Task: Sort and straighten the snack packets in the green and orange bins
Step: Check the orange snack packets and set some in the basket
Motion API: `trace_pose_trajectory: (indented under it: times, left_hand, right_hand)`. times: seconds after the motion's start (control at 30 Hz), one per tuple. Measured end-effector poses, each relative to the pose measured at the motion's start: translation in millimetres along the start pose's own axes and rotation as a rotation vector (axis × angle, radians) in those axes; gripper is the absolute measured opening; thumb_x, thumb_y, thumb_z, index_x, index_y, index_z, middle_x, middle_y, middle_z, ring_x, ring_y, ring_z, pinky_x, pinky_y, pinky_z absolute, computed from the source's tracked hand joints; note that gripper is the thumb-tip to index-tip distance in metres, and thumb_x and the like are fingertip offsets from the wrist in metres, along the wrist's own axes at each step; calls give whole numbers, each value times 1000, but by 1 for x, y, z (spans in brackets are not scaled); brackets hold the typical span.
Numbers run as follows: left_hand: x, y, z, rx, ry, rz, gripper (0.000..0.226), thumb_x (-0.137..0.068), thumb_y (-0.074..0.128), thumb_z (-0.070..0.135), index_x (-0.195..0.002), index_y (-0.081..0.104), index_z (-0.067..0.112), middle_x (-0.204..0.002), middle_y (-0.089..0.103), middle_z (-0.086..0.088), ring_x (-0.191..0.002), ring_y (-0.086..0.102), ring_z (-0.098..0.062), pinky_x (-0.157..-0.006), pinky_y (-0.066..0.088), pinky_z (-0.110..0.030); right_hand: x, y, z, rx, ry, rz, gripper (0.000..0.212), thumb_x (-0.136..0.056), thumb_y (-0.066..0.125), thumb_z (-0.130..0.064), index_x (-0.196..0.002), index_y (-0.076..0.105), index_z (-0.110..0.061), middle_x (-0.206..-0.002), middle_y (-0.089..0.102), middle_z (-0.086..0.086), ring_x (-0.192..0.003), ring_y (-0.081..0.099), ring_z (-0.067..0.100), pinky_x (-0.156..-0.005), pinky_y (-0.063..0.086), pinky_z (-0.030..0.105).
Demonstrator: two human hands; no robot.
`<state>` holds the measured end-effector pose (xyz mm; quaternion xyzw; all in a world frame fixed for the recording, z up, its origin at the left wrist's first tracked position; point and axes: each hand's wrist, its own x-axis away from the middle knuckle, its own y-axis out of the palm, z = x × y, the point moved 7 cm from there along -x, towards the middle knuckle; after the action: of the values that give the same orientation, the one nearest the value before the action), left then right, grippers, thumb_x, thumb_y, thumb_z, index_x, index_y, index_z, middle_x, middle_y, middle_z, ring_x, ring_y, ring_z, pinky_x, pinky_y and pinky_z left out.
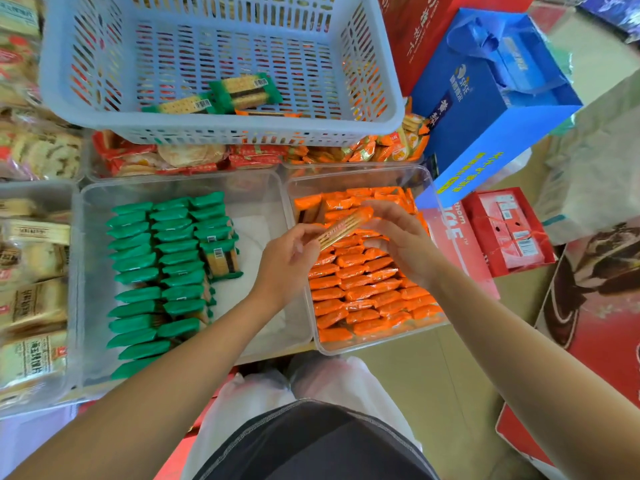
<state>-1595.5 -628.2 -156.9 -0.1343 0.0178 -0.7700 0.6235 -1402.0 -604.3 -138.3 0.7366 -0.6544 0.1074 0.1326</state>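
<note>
1. Three columns of green packets, stood on edge and overlapped like roof tiles inside the green bin, probably to save room. Right part of that bin bare down to a white liner.
2. One flat green packet beside the right-hand column, barcode up, likely not yet tucked into line.
3. Left hand: fingers curled, pinching the lower end of a single orange packet.
4. Long and slim, that packet, with pale biscuits showing through its face and orange at the upper end. Tilted up toward the right and held above the orange bin's far half, apart from the rows below. Seemingly being turned to match their lie before going in.
5. Right hand: thumb and fingertips closed lightly on the upper end, steadying it.
6. Nearly full, the orange bin, with orange rows packed edge-up and overlapped. A few at the far end askew, probably awaiting straightening.
</note>
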Motion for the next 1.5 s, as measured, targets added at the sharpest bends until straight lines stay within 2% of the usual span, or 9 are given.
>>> trace_pose_trajectory:
  times: [0.17, 0.27, 0.57, 0.8, 0.97, 1.03, 1.13, 1.23, 1.5]
  left_hand:
    - [1, 12, -5, 194, -72, -29, 49, -105, 33, 30, -92, 63, -7, -81, 71, -22, -59, 62, -9, -59, 43, -28]
    - [1, 18, -4, 317, -154, -11, 54, -107, 23, 37, -109, 63, 0, -83, 74, -18, -55, 63, -18, -52, 41, -26]
    - [-1, 36, -9, 464, -289, -13, 46, -107, 26, 38, -116, 58, 7, -87, 74, -15, -57, 61, -17, -53, 48, -23]
    - [8, 33, -1, 95, 2, 144, 37, -83, 60, 30, -120, 56, 22, -112, 60, 7, -95, 58, -2, -77, 46, -12]
    - [14, 35, 3, -19, 120, 158, 58, -78, 74, 30, -129, 48, 21, -125, 54, 3, -105, 55, -10, -86, 49, -20]
    - [13, 33, -2, 113, 38, 174, 61, -78, 75, 40, -129, 48, 22, -122, 57, 5, -105, 60, -14, -86, 53, -24]
    - [11, 25, -11, 244, -31, 188, 45, -88, 72, 16, -129, 55, 15, -112, 66, -4, -102, 66, -24, -80, 57, -33]
    - [10, 17, -10, 334, -14, 176, 40, -90, 65, 3, -128, 58, 10, -107, 68, -8, -97, 67, -14, -76, 56, -27]
    - [5, 2, -9, 222, 38, 212, 37, -89, 64, -1, -123, 57, 14, -104, 65, 0, -92, 62, -8, -79, 51, -22]
  right_hand:
    - [1, -8, -4, 48, -3, 8, 21, -73, 73, -25, -89, 63, -16, -75, 66, -3, -72, 63, 11, -70, 53, 24]
    - [-2, -16, -5, 105, -7, 39, 22, -72, 75, -30, -76, 62, -14, -65, 64, -3, -65, 60, 10, -69, 52, 24]
    - [-4, -26, -7, 161, -19, -15, 17, -85, 66, -28, -80, 64, -13, -71, 67, -2, -69, 62, 8, -67, 51, 19]
    - [-9, -28, 7, -79, 206, -57, 29, -99, 48, -36, -104, 63, -13, -94, 70, 5, -85, 69, 18, -70, 57, 28]
    - [-10, -34, 11, -69, 159, -30, 16, -90, 61, -1, -104, 63, -7, -89, 74, 3, -89, 69, 19, -69, 58, 25]
    - [-10, -35, 8, -104, 128, 5, 14, -89, 62, 1, -100, 65, -7, -87, 74, 3, -85, 71, 17, -69, 58, 25]
    - [-11, -37, 7, -142, 113, 27, 12, -90, 61, -2, -99, 66, -9, -89, 75, 2, -88, 71, 17, -74, 59, 26]
    - [-13, -36, 9, -129, 113, 6, 16, -93, 58, -8, -106, 65, -3, -99, 73, 7, -98, 69, 21, -82, 58, 32]
    - [-10, -15, 10, 96, 135, -63, 21, -86, 68, -4, -105, 62, -10, -97, 71, 7, -90, 71, 19, -84, 56, 36]
